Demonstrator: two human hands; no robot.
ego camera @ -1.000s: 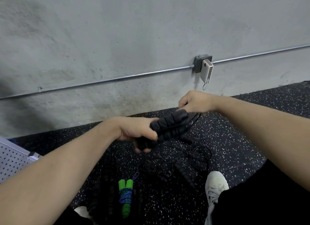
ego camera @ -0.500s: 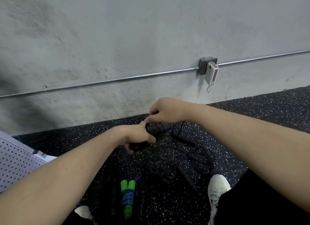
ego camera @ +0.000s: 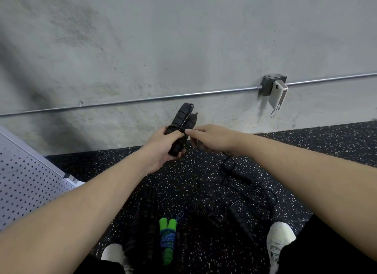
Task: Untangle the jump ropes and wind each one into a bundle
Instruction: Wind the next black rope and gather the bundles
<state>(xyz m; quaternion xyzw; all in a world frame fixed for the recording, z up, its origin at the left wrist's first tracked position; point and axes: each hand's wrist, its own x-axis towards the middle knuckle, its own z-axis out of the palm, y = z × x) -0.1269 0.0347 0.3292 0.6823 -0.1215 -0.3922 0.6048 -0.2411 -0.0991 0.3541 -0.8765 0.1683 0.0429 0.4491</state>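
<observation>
My left hand (ego camera: 163, 146) grips the two black handles (ego camera: 182, 123) upright together, raised above the floor, while my right hand (ego camera: 211, 138) pinches the thin cord (ego camera: 184, 121) just beside them. I should lay each turn snug against the last, keeping steady tension so nothing slips. The green-handled rope (ego camera: 167, 240) lies bundled on the floor (ego camera: 306, 143).

A grey concrete wall (ego camera: 183, 38) fills the twelve o'clock half, crossed by a thin metal pipe (ego camera: 163, 99). Black speckled rubber floor (ego camera: 326, 143) lies below. A perforated metal panel (ego camera: 26, 181) sits at nine o'clock.
</observation>
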